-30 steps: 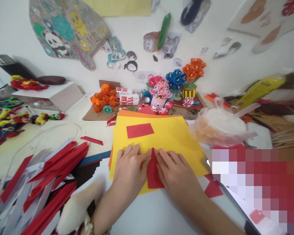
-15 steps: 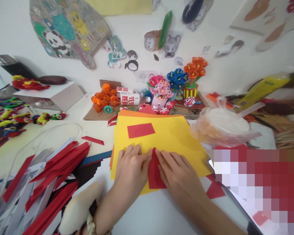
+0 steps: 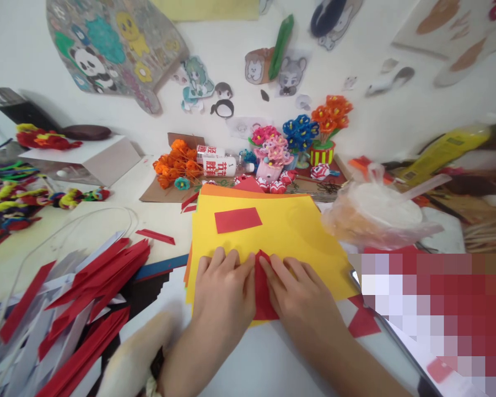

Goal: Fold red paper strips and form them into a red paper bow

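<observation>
A folded piece of red paper (image 3: 265,298) lies upright in view on a stack of yellow and orange paper sheets (image 3: 297,226), its far end creased to a point. My left hand (image 3: 225,289) presses the left edge near that tip, with thumb and index finger together and the other fingers curled. Against the right side, my right hand (image 3: 300,289) pinches the same tip with its thumb and fingers. Part of the red paper is hidden under both hands. Beyond them, a flat red paper rectangle (image 3: 238,220) rests on the yellow sheet.
Folded red and white paper strips (image 3: 103,275) are heaped at the left beside a white cable. A bagged cup (image 3: 386,207) stands at the right. Along the wall are bead-like flowers (image 3: 268,149) and a lying bottle (image 3: 221,165). A pixelated patch covers the lower right.
My left hand has shifted slightly right over the red paper, covering more of its left side. The fingers of both hands stay at its far tip.
</observation>
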`<state>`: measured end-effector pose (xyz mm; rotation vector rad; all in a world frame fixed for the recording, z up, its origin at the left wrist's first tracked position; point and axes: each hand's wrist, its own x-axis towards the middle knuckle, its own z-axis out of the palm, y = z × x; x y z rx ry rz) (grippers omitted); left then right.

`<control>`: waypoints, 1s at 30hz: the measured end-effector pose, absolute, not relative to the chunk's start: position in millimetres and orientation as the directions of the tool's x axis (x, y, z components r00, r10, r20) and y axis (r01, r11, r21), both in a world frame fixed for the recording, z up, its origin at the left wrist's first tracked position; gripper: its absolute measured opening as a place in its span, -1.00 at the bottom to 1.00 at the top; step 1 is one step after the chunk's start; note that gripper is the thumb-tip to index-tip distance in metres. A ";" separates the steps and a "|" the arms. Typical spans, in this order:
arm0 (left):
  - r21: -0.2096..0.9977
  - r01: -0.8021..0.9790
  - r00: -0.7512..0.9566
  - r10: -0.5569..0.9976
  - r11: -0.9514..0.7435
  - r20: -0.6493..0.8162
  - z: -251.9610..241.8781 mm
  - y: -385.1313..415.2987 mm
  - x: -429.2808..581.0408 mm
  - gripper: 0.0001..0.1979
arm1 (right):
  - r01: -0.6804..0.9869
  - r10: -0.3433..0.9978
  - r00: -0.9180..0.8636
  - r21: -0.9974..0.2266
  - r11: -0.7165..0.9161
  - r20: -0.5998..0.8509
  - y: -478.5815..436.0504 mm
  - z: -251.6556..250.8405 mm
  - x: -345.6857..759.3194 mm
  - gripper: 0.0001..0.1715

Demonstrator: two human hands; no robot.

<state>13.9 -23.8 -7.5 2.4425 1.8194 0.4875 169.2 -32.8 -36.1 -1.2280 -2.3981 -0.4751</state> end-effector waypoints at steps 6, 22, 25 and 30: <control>0.205 0.910 0.281 0.900 -0.360 0.334 -2.8 -23.2 10.0 -0.77 | 0.817 0.683 -0.524 0.075 0.572 0.508 -31.4 -36.9 169.6 -0.59; -0.084 0.892 0.447 0.843 -0.444 0.300 -11.5 -14.1 11.7 -0.70 | 0.816 0.681 -0.517 0.059 0.575 0.519 -30.1 -38.0 171.5 -0.61; -0.111 0.896 0.442 0.839 -0.430 0.317 -10.9 -14.6 12.4 -0.72 | 0.822 0.684 -0.509 0.060 0.566 0.522 -30.3 -38.7 171.7 -0.61; -0.057 0.919 0.378 0.834 -0.389 0.402 -12.6 -16.2 10.5 -0.76 | 0.818 0.684 -0.514 0.055 0.573 0.518 -30.8 -37.3 171.4 -0.60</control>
